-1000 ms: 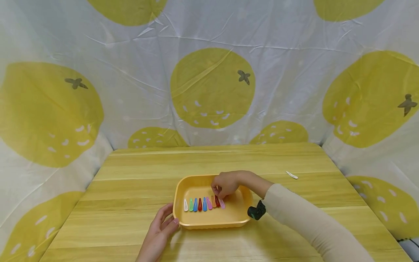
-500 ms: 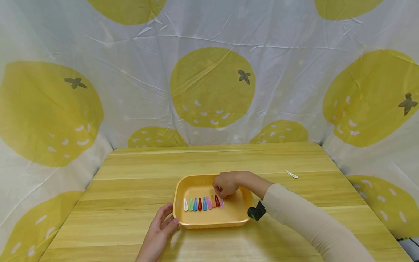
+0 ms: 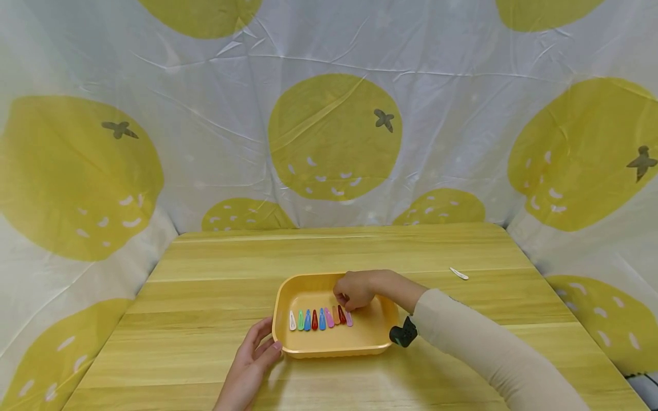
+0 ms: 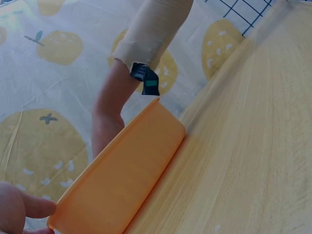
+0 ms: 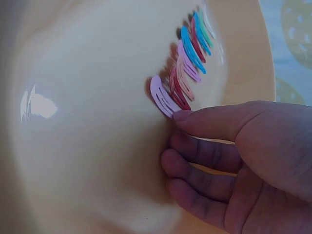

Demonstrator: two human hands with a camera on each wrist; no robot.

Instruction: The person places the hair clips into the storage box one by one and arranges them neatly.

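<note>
A yellow plastic tray (image 3: 336, 354) sits on the table with a row of snap hair clips inside. From left to right the row runs white (image 3: 292, 321), green (image 3: 300, 321), blue, dark red, blue, pink (image 3: 329, 317), orange and dark red (image 3: 341, 315). Ending it is a lilac hair clip (image 5: 162, 97), one end pinched by my right hand (image 3: 356, 290), thumb against curled fingers, low over the tray floor. My left hand (image 3: 250, 357) holds the tray's left side, its thumb (image 4: 40, 206) at the rim near the front corner.
A white hair clip (image 3: 458, 273) lies alone on the wooden table (image 3: 216, 268), back right of the tray. Lemon-print cloth (image 3: 334, 137) hangs behind and along both sides. A dark strap-like device (image 3: 403, 331) sits at the right wrist.
My right hand has shifted slightly right, still at the lilac hair clip, which has turned a little more upright beside the dark red one. The left hand and tray stay put.
</note>
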